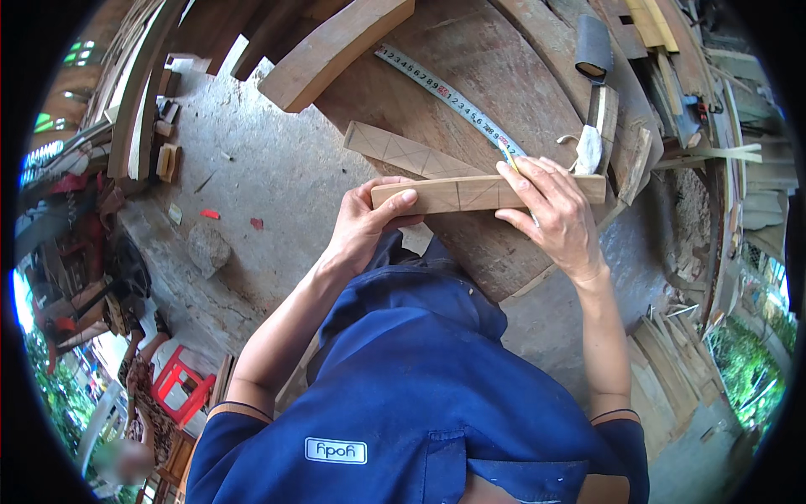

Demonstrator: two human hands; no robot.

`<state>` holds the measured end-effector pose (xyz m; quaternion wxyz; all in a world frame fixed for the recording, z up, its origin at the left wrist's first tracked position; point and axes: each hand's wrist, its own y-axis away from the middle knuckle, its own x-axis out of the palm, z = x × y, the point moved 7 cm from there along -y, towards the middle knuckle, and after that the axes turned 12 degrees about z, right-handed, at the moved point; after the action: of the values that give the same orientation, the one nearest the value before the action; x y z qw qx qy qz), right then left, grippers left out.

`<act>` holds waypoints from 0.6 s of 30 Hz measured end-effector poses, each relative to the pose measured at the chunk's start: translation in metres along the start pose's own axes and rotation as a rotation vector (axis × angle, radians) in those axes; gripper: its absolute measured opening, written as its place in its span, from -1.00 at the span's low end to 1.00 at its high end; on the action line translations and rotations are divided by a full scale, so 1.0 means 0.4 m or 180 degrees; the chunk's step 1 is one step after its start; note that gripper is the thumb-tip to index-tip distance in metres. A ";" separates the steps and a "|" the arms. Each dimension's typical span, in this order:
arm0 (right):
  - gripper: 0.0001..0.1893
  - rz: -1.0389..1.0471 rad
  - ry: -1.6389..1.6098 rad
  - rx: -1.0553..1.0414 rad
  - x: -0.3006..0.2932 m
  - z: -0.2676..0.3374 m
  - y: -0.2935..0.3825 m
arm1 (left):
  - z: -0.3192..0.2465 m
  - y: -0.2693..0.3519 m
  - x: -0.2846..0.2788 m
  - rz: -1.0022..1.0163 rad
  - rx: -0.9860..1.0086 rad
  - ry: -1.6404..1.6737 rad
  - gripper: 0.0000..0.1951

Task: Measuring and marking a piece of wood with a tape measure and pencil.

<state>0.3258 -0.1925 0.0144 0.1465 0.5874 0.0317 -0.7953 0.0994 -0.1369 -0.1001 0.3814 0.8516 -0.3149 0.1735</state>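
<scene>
My left hand (370,217) grips the left end of a narrow wooden strip (469,194), thumb on its near face. Pencilled straight and slanting lines cross that face. My right hand (554,205) lies over the strip's right part and holds a thin yellow pencil (509,153), mostly hidden by the fingers. Just beyond the strip, a second wooden piece (409,152) bears crossed pencil lines. A measuring tape blade (450,94) with printed numbers stretches across the wooden work surface (504,258); its near end disappears behind my right hand.
A thick curved timber (337,53) overhangs the far left of the work surface. At right are a hand tool with a dark sleeve-like cover (593,47) and a white wad (589,150). Beyond the concrete floor (271,170), a person (145,403) is near a red plastic stool (181,385).
</scene>
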 end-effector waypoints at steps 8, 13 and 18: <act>-0.29 -0.0216 -0.0126 0.0587 0.013 0.087 0.156 | -0.012 0.045 -0.003 0.0639 -0.0072 -0.0432 -0.62; -0.34 -0.0662 -0.0446 0.1077 0.070 0.153 0.248 | -0.057 0.058 0.019 0.1127 0.0040 -0.0951 -0.51; -0.41 -0.1249 -0.0759 0.1979 0.115 0.178 0.344 | -0.111 0.045 -0.055 0.0650 0.0421 -0.1686 -0.52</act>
<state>0.2849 -0.3486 0.0096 -0.1909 0.4899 -0.1164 -0.8426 0.0684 -0.1033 -0.0732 0.2102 0.8542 -0.4756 0.0028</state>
